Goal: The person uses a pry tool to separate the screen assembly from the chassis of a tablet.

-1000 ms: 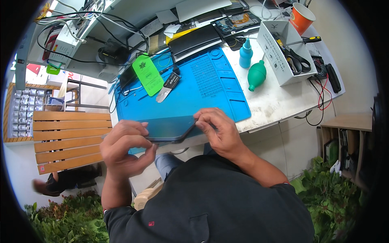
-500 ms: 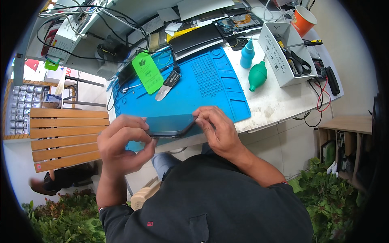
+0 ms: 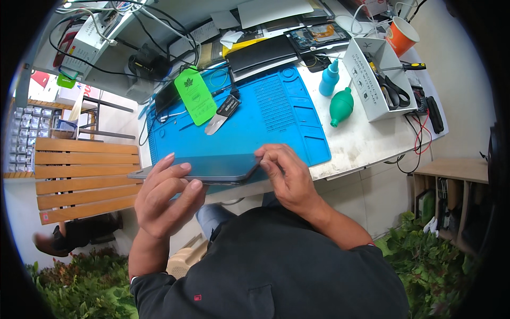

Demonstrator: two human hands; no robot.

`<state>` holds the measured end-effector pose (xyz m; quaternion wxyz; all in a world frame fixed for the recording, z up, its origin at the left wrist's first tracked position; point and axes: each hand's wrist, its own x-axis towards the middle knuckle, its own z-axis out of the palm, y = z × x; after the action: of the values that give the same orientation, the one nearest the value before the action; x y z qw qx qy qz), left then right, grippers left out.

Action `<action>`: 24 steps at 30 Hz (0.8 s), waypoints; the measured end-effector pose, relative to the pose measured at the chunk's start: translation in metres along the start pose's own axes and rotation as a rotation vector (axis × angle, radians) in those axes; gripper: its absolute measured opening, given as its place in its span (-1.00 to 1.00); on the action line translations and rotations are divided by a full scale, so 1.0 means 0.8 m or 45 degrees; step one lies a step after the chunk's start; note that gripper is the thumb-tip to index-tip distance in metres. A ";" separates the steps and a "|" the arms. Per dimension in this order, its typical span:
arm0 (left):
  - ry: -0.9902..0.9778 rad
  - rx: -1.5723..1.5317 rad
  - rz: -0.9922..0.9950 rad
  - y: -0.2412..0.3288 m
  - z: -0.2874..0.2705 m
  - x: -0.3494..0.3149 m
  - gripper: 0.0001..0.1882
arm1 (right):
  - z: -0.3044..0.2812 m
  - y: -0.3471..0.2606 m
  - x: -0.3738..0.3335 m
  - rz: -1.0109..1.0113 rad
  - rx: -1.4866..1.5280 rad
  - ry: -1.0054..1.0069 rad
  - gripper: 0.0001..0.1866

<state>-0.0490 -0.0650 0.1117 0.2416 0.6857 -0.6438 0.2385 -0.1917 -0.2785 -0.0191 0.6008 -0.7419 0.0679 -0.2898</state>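
While your right hand (image 3: 289,175) pinches the flat dark device (image 3: 220,167) by one corner, your left hand (image 3: 166,201) spreads loosely at its left part

Dark grey is shown by the thin panel (image 3: 220,166), blue by the partly gridded mat (image 3: 241,134), and bright green by the card (image 3: 195,100), printed with a dark leaf. The white bench (image 3: 346,157) is smudged with brown.
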 end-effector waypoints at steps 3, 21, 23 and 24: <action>-0.004 -0.046 -0.025 0.000 0.000 -0.005 -0.51 | 0.000 0.001 0.000 0.000 0.004 -0.013 -0.87; -0.067 -0.467 -0.137 -0.021 -0.007 0.010 -0.57 | 0.002 0.002 0.003 -0.019 -0.036 -0.037 -0.89; -0.083 -0.481 -0.156 -0.020 -0.008 0.012 -0.57 | 0.001 0.001 0.002 -0.008 -0.032 -0.033 -0.89; -0.091 -0.484 -0.168 -0.019 -0.009 0.014 -0.57 | 0.001 0.001 0.002 -0.003 -0.030 -0.032 -0.89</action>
<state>-0.0333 -0.0682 0.1236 0.3587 0.6765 -0.6392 0.0718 -0.1897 -0.2785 -0.0190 0.5925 -0.7526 0.0630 -0.2804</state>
